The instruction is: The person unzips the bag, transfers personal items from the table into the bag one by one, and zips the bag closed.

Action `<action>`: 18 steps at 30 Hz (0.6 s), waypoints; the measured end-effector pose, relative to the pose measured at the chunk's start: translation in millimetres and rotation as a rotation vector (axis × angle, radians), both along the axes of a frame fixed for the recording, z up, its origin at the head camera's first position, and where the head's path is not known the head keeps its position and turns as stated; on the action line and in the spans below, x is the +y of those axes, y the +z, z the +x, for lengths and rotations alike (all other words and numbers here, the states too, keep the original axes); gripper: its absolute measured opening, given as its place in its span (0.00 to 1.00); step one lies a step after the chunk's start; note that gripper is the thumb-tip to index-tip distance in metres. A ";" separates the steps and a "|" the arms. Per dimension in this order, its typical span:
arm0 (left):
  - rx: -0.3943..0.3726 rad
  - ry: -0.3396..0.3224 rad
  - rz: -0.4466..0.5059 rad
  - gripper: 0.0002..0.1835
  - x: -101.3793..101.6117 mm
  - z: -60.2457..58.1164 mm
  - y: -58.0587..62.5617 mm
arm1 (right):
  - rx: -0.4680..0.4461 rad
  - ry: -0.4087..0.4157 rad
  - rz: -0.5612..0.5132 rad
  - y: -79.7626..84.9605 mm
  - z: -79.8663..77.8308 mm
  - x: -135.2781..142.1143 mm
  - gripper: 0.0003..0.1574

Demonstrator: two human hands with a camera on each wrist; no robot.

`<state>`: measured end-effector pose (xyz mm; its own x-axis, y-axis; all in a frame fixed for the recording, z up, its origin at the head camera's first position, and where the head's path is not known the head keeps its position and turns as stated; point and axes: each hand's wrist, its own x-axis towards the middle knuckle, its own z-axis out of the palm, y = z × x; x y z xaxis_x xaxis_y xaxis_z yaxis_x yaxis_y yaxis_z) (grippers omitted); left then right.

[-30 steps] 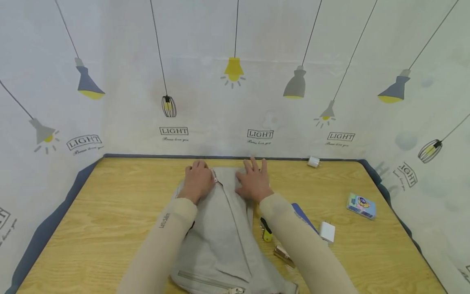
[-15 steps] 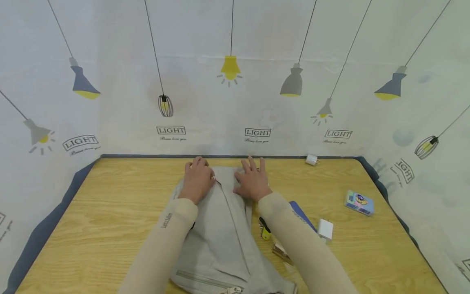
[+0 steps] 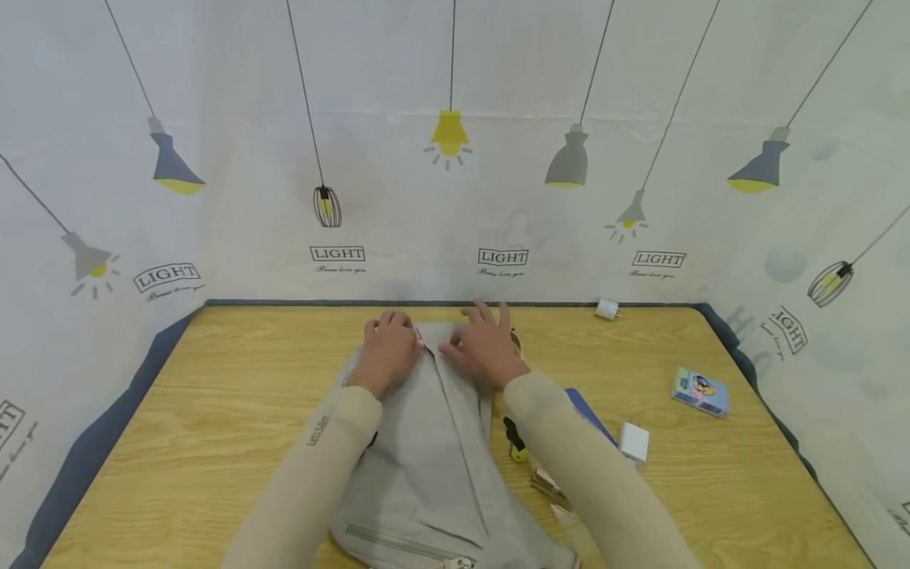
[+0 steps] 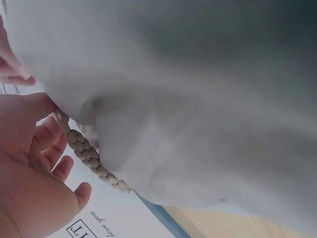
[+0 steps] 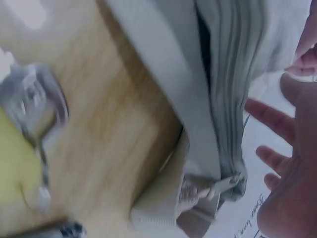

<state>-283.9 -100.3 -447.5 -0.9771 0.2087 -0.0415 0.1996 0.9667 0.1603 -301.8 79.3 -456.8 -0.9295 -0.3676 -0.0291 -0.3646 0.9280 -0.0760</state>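
Observation:
A light grey fabric bag (image 3: 426, 442) with zippers lies on the wooden table, its narrow end away from me. My left hand (image 3: 389, 348) grips the bag's far left edge beside the end of a long zipper (image 3: 455, 427). In the left wrist view, a braided cord (image 4: 86, 151) hangs by the fingers of that hand. Over the far right edge is my right hand (image 3: 486, 344), thumb and index finger toward the zipper end, other fingers spread and fairly straight. The right wrist view shows those fingers loose beside a zippered edge (image 5: 230, 89) and a strap (image 5: 163, 59).
Right of the bag lie a yellow-and-black item (image 3: 517, 444), a brown item (image 3: 549, 486), a blue flat item (image 3: 586, 411), white chargers (image 3: 634, 442) and a small blue box (image 3: 700, 391). Another white charger (image 3: 607, 309) stands at the back edge, before a lamp-printed wall (image 3: 426, 213).
My right hand's thumb and index finger have moved left across the top of the bag, closer to the left hand. The left hand keeps its grip on the bag.

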 end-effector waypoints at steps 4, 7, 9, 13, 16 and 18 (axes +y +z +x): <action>-0.008 0.008 -0.028 0.19 -0.3 -0.3 1.4 | -0.030 0.047 -0.153 -0.9 1.0 -6.0 0.26; -0.013 0.006 -0.040 0.18 -0.6 -1.7 0.7 | -0.008 0.050 -0.150 -1.5 1.1 -10.2 0.22; -0.019 0.009 -0.040 0.18 -0.8 -2.2 -0.2 | 0.007 0.035 -0.136 -1.8 1.2 -12.7 0.21; -0.018 0.020 -0.038 0.18 -1.5 -1.5 -0.6 | -0.005 0.025 -0.096 -0.6 3.0 -17.6 0.25; -0.009 0.030 -0.035 0.18 -2.0 -0.1 -0.3 | 0.006 0.021 -0.044 -0.2 4.7 -20.6 0.22; -0.005 0.037 -0.029 0.18 -2.1 1.1 -0.4 | 0.034 0.012 -0.028 0.3 5.2 -22.2 0.18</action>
<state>-282.9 -102.4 -447.9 -0.9839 0.1709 -0.0518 0.1628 0.9776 0.1332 -296.6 57.1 -456.5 -0.9252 -0.3792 0.0129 -0.3788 0.9212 -0.0887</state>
